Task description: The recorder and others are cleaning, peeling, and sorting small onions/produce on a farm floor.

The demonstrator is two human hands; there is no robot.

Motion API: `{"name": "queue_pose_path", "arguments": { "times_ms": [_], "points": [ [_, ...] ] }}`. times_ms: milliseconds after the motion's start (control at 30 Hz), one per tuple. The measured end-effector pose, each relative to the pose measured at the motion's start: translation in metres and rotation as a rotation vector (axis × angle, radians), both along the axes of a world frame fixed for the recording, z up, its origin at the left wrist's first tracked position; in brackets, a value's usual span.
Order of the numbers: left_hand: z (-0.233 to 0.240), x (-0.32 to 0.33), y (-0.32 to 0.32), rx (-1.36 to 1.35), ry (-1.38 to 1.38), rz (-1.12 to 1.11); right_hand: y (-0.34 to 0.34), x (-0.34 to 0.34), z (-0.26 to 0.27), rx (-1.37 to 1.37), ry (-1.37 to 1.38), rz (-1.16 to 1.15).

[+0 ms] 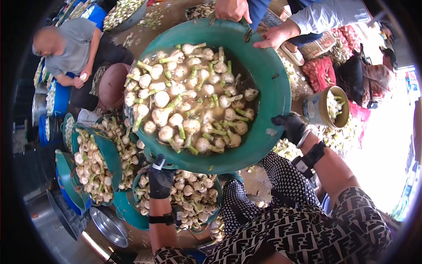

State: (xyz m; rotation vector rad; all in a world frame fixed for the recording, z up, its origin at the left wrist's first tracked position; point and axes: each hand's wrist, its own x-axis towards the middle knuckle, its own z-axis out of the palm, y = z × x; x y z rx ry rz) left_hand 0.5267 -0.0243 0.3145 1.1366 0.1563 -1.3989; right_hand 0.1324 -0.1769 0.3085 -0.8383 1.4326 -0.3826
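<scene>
A large round green plastic tub (270, 85) is held up in front of me, tilted so that its murky water and garlic bulbs (178, 89) gather at the left. The bulbs have short cut green stems. My left hand (162, 180), in a black glove, grips the tub's near-left rim; its fingertips are partly hidden. Also gloved in black, my right hand (290, 128) holds the rim at the near right. At the far rim, another person's hands (232, 10) grip the same tub. Under it stands a tub of dry garlic bulbs (194, 194).
More garlic fills a tilted green tub (112, 158) at the left. A metal basin (108, 227) lies on the floor. A bucket (318, 107) of peeled garlic and a red mesh sack (318, 74) are at the right. A seated person (75, 43) handles garlic beside a pink basin (113, 85).
</scene>
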Motion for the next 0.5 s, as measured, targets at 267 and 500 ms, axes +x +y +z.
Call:
{"name": "queue_pose_path", "arguments": {
  "times_ms": [267, 500],
  "points": [
    [-0.039, -0.143, -0.023, -0.109, 0.19, -0.101, -0.02, -0.133, -0.026, -0.081, -0.118, -0.558],
    [-0.157, -0.274, -0.051, -0.012, 0.3, -0.188, -0.041, -0.267, -0.119, -0.016, 0.088, -0.587]
  ]
}}
